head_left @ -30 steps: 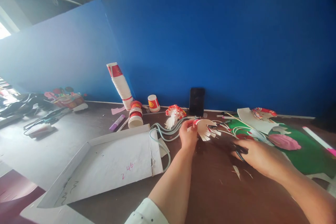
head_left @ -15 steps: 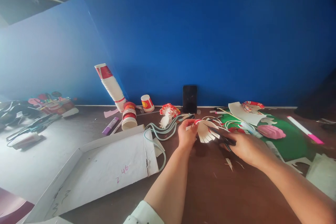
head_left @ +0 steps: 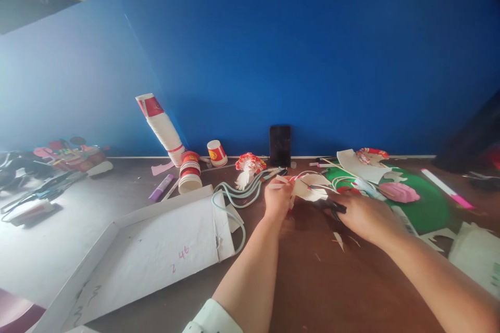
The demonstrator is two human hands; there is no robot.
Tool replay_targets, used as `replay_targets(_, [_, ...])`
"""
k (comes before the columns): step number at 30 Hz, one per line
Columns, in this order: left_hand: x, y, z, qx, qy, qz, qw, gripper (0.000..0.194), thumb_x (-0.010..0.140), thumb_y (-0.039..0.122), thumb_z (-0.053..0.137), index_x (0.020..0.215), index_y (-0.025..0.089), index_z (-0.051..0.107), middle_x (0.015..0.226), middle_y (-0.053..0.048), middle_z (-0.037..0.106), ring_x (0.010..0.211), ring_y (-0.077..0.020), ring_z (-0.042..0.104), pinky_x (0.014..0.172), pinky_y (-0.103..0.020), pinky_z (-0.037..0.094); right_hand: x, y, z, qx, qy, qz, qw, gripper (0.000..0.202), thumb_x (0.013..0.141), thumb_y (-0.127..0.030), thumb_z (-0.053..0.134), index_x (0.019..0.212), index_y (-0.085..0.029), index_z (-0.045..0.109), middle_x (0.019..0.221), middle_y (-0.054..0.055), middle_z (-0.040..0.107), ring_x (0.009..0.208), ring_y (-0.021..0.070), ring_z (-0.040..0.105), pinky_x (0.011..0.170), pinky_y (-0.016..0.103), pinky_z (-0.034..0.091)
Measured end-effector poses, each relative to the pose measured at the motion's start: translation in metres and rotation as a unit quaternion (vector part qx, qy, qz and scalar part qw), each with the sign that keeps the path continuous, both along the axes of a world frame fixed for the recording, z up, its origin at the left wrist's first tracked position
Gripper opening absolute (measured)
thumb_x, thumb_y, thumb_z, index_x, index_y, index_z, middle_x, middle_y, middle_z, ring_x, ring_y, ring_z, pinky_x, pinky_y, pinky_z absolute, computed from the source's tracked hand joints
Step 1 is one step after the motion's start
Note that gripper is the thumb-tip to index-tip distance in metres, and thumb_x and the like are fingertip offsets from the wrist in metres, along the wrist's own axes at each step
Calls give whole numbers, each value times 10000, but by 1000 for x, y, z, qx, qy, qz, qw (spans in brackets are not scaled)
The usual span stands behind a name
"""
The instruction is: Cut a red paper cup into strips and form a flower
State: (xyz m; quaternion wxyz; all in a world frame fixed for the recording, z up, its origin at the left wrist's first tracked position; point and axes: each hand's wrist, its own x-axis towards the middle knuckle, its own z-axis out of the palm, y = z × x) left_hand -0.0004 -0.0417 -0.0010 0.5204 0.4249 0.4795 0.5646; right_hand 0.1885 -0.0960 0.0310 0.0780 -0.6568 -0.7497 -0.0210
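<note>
Cut paper cup (head_left: 310, 192): just right of the middle of the frame
Left hand (head_left: 278, 200): pinching the cut paper cup
Right hand (head_left: 365, 217): curled around black scissors (head_left: 338, 209)
Tall cup stack (head_left: 166, 132): cups inside cups, tilted, left of middle
Cardboard box (head_left: 144, 260): white, low sides, pink scribbles inside, lower left
Bench (head_left: 316, 291): brown, paper scraps (head_left: 338, 241) near the right hand
Wall (head_left: 312, 52): blue, across the top

Pale mint sleeve (head_left: 214, 317), bare forearms (head_left: 250, 265)
</note>
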Motion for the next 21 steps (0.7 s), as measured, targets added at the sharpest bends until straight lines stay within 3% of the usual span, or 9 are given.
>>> replay_targets(8, [3, -3, 1, -11, -111, -28, 993, 437, 601, 447, 786, 870, 130, 651, 681, -28, 632, 527, -125, 579, 486, -233, 475, 0, -2, -1, 37, -12, 0, 999, 279, 857, -394, 486, 1032, -409, 704, 850, -4, 748, 705, 238, 665, 507, 284, 348])
replay_targets(15, [5, -10, 11, -28, -134, -17, 990, 453, 599, 413, 788, 910, 110, 659, 726, -48, 647, 546, -123, 581, 486, -232, 467, -1, -2, -1, 88, -36, 3, 995, 274, 863, -389, 477, 1014, -387, 706, 882, -5, 731, 750, 235, 675, 507, 287, 360])
replay_targets(21, [5, -9, 13, -17, -125, -2, 992, 408, 610, 413, 779, 866, 112, 674, 698, -53, 653, 519, -123, 578, 474, -229, 451, 2, -2, -7, 137, -56, 6, 989, 335, 846, -289, 503, 1122, -390, 662, 1019, -6, 718, 835, 233, 678, 525, 285, 409])
